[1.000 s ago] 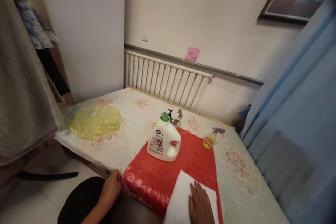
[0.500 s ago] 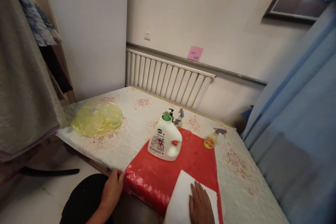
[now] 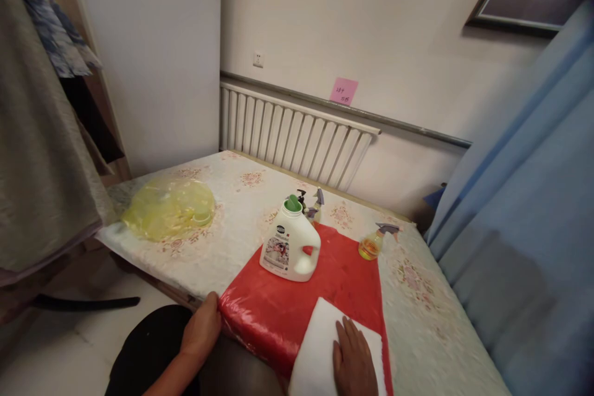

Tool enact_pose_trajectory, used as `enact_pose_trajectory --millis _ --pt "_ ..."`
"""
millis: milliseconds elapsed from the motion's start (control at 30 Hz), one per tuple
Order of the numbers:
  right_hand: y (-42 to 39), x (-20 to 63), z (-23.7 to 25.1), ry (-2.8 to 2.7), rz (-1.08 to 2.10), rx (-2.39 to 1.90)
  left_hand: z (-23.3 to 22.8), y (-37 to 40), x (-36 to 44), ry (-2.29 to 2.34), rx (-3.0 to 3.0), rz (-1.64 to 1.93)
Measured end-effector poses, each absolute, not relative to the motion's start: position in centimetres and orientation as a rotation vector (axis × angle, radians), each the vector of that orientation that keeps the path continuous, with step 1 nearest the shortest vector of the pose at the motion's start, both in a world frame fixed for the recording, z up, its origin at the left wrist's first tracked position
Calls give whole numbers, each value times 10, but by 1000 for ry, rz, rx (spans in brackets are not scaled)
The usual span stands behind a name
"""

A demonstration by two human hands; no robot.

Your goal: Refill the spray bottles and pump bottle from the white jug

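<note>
A glossy red plastic sheet (image 3: pixel 264 315) lies over the near edge of the bed. At its left corner my left hand (image 3: pixel 203 325) is closed, with the fingers pinched on the plastic. My right hand (image 3: pixel 355 356) rests flat on a folded white cloth (image 3: pixel 315 346), which lies on the red sheet. Beyond the cloth, a white jug (image 3: pixel 290 244) with a handle, a picture label and green in its mouth stands on the sheet. A spray bottle (image 3: pixel 370 247) holding yellow liquid stands at the sheet's far right edge.
More pump and spray tops (image 3: pixel 316 203) show behind the jug. A crumpled yellow plastic bag (image 3: pixel 162 213) lies on the flowered bed cover (image 3: pixel 253 179) at left. A radiator (image 3: pixel 288 136) runs along the wall, and a blue curtain (image 3: pixel 524 216) hangs at right.
The view has shifted slightly. My left hand has turned a little and its fingers are curled more over the sheet's corner. The right hand stays flat on the cloth.
</note>
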State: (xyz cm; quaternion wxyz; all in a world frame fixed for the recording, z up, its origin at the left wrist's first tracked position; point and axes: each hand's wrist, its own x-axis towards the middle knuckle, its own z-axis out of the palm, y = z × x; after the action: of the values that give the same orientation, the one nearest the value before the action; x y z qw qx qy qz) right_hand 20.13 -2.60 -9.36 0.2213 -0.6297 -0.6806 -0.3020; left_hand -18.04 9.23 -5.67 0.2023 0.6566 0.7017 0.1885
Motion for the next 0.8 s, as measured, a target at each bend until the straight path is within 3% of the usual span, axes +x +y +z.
enact_pose_trajectory --millis 400,800 --pt "-28 201 -91 -1893 -834 -1773 -33 86 -181 1909 1902 641" --pt "-27 201 -92 -1891 -868 -1758 -83 62 -134 1927 1585 895"
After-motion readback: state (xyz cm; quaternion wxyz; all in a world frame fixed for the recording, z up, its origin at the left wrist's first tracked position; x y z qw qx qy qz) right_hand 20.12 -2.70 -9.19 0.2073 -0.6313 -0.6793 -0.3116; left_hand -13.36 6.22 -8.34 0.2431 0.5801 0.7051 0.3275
